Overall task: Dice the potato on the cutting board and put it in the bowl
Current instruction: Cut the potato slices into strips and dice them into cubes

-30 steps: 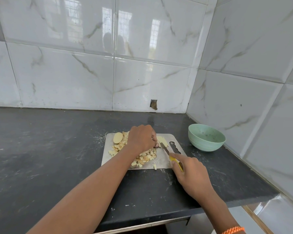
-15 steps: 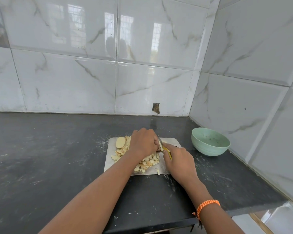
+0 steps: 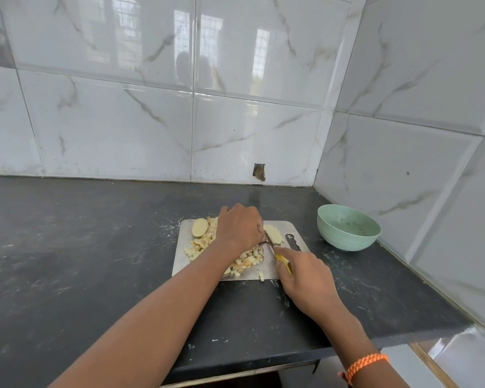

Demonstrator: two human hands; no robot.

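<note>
A steel cutting board (image 3: pixel 185 247) lies on the black counter with a heap of diced potato (image 3: pixel 248 259) on it. A round potato slice (image 3: pixel 200 227) sits at its far left corner. Flat potato strips (image 3: pixel 273 233) lie at the far right of the board. My left hand (image 3: pixel 240 226) rests curled over the pile, fingertips against the strips by the blade. My right hand (image 3: pixel 305 278) grips the yellow-handled knife (image 3: pixel 283 263), forefinger along its back, blade on the strips. A pale green bowl (image 3: pixel 347 231) stands to the right of the board.
The black counter (image 3: pixel 81 261) ends at a front edge close to me and at tiled walls behind and to the right. A small hole (image 3: pixel 259 172) shows in the back wall. One potato cube (image 3: pixel 261 277) lies at the board's near edge.
My right hand pushed the knife forward toward my left hand, then drew it back toward me. The left hand stayed on the pile. The view shifted a little.
</note>
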